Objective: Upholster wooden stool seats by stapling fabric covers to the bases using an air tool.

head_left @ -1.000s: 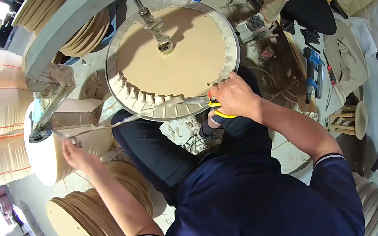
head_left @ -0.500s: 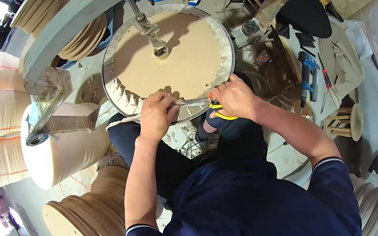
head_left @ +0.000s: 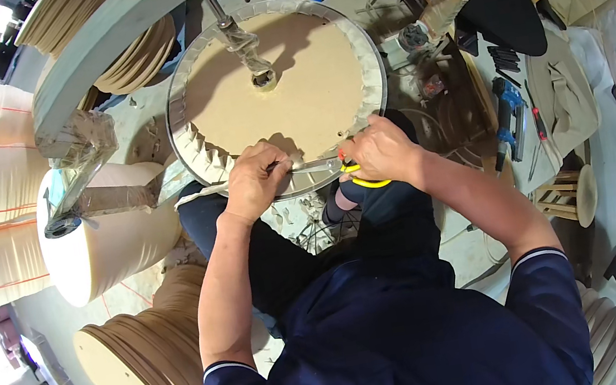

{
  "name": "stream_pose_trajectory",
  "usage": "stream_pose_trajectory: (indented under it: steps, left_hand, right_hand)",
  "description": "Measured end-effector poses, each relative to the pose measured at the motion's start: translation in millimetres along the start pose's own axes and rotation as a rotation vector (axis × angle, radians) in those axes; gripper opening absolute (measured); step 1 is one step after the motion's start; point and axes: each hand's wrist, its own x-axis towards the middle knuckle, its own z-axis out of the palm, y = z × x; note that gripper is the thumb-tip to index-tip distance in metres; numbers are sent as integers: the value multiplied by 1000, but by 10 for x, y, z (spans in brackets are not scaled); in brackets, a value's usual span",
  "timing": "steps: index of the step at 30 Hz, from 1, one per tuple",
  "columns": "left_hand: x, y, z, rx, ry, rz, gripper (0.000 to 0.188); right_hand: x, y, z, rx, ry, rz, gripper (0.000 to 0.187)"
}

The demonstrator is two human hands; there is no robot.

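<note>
Left hand (head_left: 254, 178): thumb and fingers pinched together on a cream fabric strip (head_left: 195, 196) at the near edge of a round tan board (head_left: 285, 116); the strip's loose tail pokes out left past the hand, lying over the dark trouser leg. Right hand (head_left: 383, 152): fingers wrapped round yellow-and-red-handled metal scissors (head_left: 368, 182), blades pointing left along the board's near edge, tips right by the left fingertips; can't tell if blades are parted, too small. Board sits flat in front of the person, over the knees, cream fabric (head_left: 368, 52) folded in over its edge all round, bunched in raised pleats at near left, flatter on right and far side. Plastic-wrapped metal shaft (head_left: 241, 39) comes down onto board centre, grey curved machine arm (head_left: 91, 45) upper left. Stacked tan round boards (head_left: 124, 375) lower left, large cream roll (head_left: 112, 242) above them. Right side: blue-and-black power tool (head_left: 505, 115), red-handled screwdriver (head_left: 539, 124) next to it, small round wooden stool (head_left: 586, 196) below
</note>
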Motion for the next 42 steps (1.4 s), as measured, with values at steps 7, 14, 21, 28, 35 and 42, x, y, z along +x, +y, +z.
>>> stream_pose_trajectory:
  steps: [7, 14, 21, 28, 35, 42]
  left_hand:
    - [19, -148, -16, -372, 35, -333, 13]
    - [-37, -333, -3, -808, 122, -518, 15]
    - [-48, -397, -113, -1222, 311, -422, 12]
    - [5, -212, -344, -1167, 372, -319, 10]
    - [134, -51, -599, -966, 322, -279, 12]
    - [218, 88, -813, -1001, 360, -204, 13]
  right_hand:
    - [-61, -119, -98, 7, 45, 22, 67]
    - [57, -207, 106, 65, 2, 34, 63]
    - [34, -346, -45, 19, 180, 40, 62]
    - [175, -425, 168, 185, 103, 17, 63]
    - [363, -697, -66, 25, 65, 73, 68]
    - [367, -794, -92, 95, -31, 146, 66]
